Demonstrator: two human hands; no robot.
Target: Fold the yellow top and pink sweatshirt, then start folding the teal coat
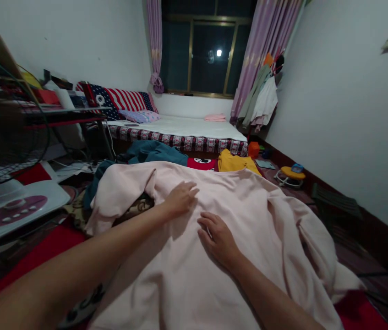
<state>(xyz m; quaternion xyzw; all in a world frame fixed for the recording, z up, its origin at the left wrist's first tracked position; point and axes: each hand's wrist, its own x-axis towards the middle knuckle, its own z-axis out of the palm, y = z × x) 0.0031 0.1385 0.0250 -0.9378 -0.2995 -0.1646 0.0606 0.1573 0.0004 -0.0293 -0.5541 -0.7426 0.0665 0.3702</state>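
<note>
"While both palms lie flat, what's under them?"

"My left hand [181,198] and right hand [218,239] are spread open on the pink top [248,201], gripping nothing. I press it flat, I think, to smooth it."

"Beyond your fingers?"

"A yellow garment [237,162] and a teal one [154,152]. No containers near either hand."

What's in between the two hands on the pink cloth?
Only bare pink cloth lies between the left hand and the right hand; both rest flat on it, apart from each other. The head view shows this.
</note>
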